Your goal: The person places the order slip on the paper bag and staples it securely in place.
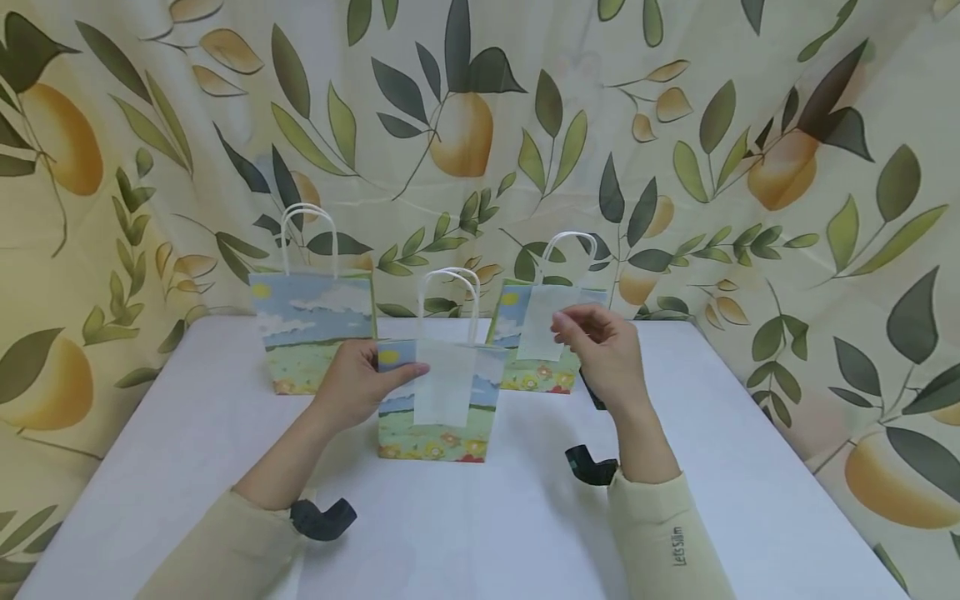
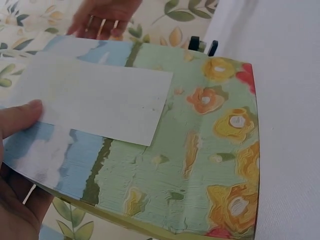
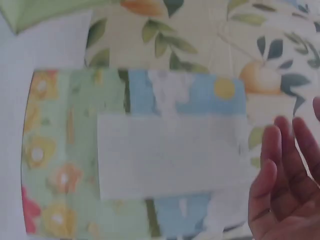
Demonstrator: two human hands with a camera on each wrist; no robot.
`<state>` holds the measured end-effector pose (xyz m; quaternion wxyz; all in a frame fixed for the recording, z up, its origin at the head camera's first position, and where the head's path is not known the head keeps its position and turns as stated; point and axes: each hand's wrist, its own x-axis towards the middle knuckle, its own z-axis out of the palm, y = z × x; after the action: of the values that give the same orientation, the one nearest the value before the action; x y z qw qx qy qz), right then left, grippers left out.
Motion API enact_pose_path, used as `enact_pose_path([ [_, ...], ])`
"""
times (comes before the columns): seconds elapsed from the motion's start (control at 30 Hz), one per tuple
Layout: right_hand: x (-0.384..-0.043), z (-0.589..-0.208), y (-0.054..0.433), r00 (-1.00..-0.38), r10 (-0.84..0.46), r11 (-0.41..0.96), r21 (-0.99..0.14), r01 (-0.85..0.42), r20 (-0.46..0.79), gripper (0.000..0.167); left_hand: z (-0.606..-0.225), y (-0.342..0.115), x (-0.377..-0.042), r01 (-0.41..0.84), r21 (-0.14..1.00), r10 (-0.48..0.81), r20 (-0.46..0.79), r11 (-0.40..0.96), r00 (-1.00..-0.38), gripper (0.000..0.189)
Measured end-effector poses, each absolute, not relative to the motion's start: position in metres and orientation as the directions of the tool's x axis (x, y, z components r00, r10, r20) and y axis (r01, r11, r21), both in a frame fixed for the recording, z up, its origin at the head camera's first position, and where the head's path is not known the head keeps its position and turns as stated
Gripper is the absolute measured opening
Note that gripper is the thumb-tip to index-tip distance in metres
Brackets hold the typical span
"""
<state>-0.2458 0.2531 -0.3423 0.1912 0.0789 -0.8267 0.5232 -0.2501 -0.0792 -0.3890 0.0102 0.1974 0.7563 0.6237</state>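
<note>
My left hand (image 1: 352, 383) grips a small paper gift bag (image 1: 442, 443) by its left side, thumb on the front and fingers behind. Blue sky and flowers are printed on the bag, and two white handles stand up from its top. A white paper rectangle (image 2: 95, 97) lies flat against the front, and the left thumb reaches its edge. Off to the bag's right is my right hand (image 1: 603, 354), its fingers relaxed and nothing visible in them. In the right wrist view those fingers (image 3: 295, 160) are apart from the white rectangle.
Behind, a matching bag (image 1: 311, 317) stands at the left. Another bag (image 1: 513, 337), with a white rectangle (image 1: 540, 333) on its front, stands at the right, partly behind my right hand. All are on a white table (image 1: 465, 533) before a fruit-patterned cloth (image 1: 480, 217). Each wrist carries a black device (image 1: 324, 518).
</note>
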Motion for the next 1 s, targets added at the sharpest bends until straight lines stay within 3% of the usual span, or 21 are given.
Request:
enact_pose_path([
  [0.2, -0.258, -0.35, 0.283, -0.907, 0.311, 0.531, -0.843, -0.08, 0.282, 0.042, -0.39, -0.079, -0.251, 0.302, 0.943, 0.308, 0.248, 0.142, -0.918, 0.06],
  [0.43, -0.273, -0.375, 0.31, -0.917, 0.391, 0.617, -0.761, 0.201, 0.075, 0.056, -0.39, -0.081, -0.253, 0.31, 0.939, 0.317, 0.253, 0.145, -0.914, 0.062],
  [0.7, -0.276, -0.395, 0.328, -0.907, 0.411, 0.626, -0.697, 0.35, -0.086, 0.061, -0.388, -0.08, -0.253, 0.281, 0.947, 0.309, 0.224, 0.155, -0.924, 0.055],
  [1.0, -0.28, -0.412, 0.34, -0.914, 0.348, 0.673, -0.624, 0.397, -0.206, 0.059, -0.385, -0.08, -0.251, 0.269, 0.951, 0.31, 0.211, 0.156, -0.927, 0.049],
])
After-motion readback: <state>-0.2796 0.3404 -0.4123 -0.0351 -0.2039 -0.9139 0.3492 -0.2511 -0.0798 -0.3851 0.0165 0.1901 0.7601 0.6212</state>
